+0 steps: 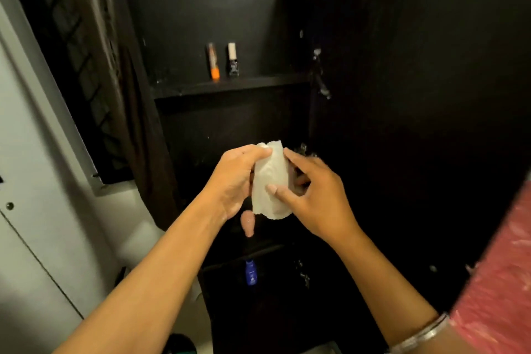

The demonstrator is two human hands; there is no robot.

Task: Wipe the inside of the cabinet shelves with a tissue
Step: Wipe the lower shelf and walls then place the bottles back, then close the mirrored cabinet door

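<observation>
A white tissue (268, 181) hangs between both hands in front of the open black cabinet (201, 23). My left hand (235, 178) grips its top left edge, fingers curled over it. My right hand (316, 195) pinches its right side, thumb pressed on the front. Both hands are level with the dark space under the upper shelf (230, 86). A lower shelf (258, 256) shows beneath the hands.
An orange-capped tube (213, 62) and a small white-capped bottle (232, 59) stand on the upper shelf. A pink bottle (247, 223) and a blue bottle (250, 272) sit lower down. The open door (416, 95) is at right, a dark curtain (94, 37) at left.
</observation>
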